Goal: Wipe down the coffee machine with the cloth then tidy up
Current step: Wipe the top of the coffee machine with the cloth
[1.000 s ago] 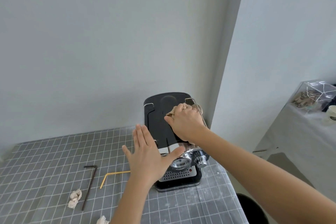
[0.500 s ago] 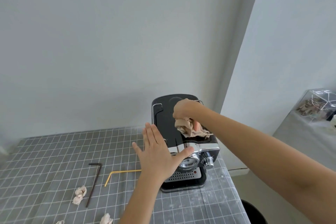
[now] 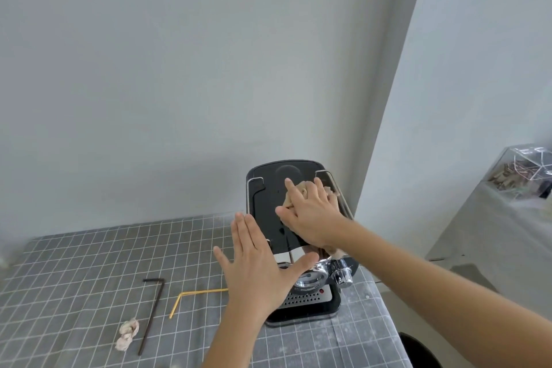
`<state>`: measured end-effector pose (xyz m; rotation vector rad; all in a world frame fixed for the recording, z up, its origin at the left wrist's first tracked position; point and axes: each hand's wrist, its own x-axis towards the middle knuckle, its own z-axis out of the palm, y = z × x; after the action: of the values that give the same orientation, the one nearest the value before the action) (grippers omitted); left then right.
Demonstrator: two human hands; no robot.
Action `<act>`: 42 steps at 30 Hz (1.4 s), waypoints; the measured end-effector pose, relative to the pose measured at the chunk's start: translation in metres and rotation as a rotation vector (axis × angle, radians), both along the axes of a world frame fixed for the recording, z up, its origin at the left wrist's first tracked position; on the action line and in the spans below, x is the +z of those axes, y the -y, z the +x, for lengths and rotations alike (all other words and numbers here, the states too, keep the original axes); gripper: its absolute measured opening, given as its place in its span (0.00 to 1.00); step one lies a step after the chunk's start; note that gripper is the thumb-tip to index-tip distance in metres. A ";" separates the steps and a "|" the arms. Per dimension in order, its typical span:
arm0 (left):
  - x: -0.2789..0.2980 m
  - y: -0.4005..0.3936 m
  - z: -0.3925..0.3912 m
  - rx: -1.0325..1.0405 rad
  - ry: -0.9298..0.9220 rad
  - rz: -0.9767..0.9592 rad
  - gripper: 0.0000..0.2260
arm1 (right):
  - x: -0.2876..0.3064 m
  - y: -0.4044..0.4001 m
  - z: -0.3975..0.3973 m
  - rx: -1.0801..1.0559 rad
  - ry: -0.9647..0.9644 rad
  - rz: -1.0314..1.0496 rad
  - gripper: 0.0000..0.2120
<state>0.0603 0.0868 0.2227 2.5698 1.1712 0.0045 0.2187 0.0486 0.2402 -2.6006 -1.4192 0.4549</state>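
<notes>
A black and chrome coffee machine (image 3: pixel 265 206) stands on the grey checked tablecloth (image 3: pixel 74 266) near the right end of the table. My right hand (image 3: pixel 310 215) lies flat on the machine's black top and presses a beige cloth (image 3: pixel 300 190) against it; most of the cloth is hidden under the palm. My left hand (image 3: pixel 257 269) is flat with straight fingers against the machine's left side, the thumb across its chrome front.
On the tablecloth left of the machine lie a black bent straw (image 3: pixel 152 308), a yellow bent straw (image 3: pixel 194 296) and a crumpled tissue (image 3: pixel 128 334). A clear box (image 3: pixel 525 170) sits on a second table at right. A dark bin (image 3: pixel 418 349) stands below.
My right hand, which had lifted the bunched cloth off the top half a second ago, now presses it flat on the machine's top again. The left hand stays against the side.
</notes>
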 end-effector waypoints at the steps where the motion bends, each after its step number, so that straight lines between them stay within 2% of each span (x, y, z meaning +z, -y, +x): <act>1: 0.000 0.000 0.000 0.004 -0.005 0.002 0.62 | -0.004 0.001 -0.007 -0.046 0.008 0.067 0.31; 5: 0.001 0.000 0.001 0.009 -0.013 0.002 0.62 | -0.007 -0.016 0.011 0.045 0.152 0.163 0.27; 9: 0.001 -0.001 0.002 0.014 -0.009 0.008 0.62 | -0.005 -0.037 0.030 0.042 0.036 0.241 0.27; 14: 0.000 0.000 0.000 0.012 -0.010 0.001 0.63 | -0.009 -0.023 0.002 -0.072 0.128 0.203 0.29; 19: 0.002 0.001 0.000 0.020 -0.005 -0.002 0.62 | -0.005 0.013 -0.011 0.024 0.031 0.169 0.29; 21: 0.004 0.001 0.001 0.022 -0.005 -0.001 0.62 | -0.001 0.004 0.000 0.111 0.077 0.169 0.28; 24: 0.005 -0.001 0.003 0.022 -0.009 -0.009 0.61 | 0.006 -0.018 0.026 0.196 0.027 0.183 0.27; 28: 0.005 -0.001 0.003 0.021 -0.018 -0.026 0.61 | 0.008 -0.035 0.040 0.140 -0.020 0.197 0.28; 31: 0.004 0.000 0.001 0.025 -0.007 -0.029 0.62 | -0.002 -0.031 0.026 0.063 0.039 0.205 0.30; 36: 0.004 0.001 -0.001 0.024 0.003 -0.033 0.62 | 0.006 0.020 0.026 0.207 -0.078 0.153 0.32; 38: 0.004 0.001 0.000 0.025 0.008 -0.034 0.62 | 0.017 0.039 0.036 0.281 -0.062 0.077 0.27; 40: 0.004 0.001 0.000 0.025 0.008 -0.033 0.61 | 0.030 0.047 0.046 0.308 -0.058 -0.004 0.17; 42: 0.004 0.001 0.000 0.023 0.006 -0.033 0.62 | 0.047 0.047 0.054 0.260 -0.060 0.041 0.17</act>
<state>0.0600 0.0861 0.2263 2.5261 1.1892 -0.0013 0.2729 0.0020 0.2873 -2.3586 -1.7347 0.5233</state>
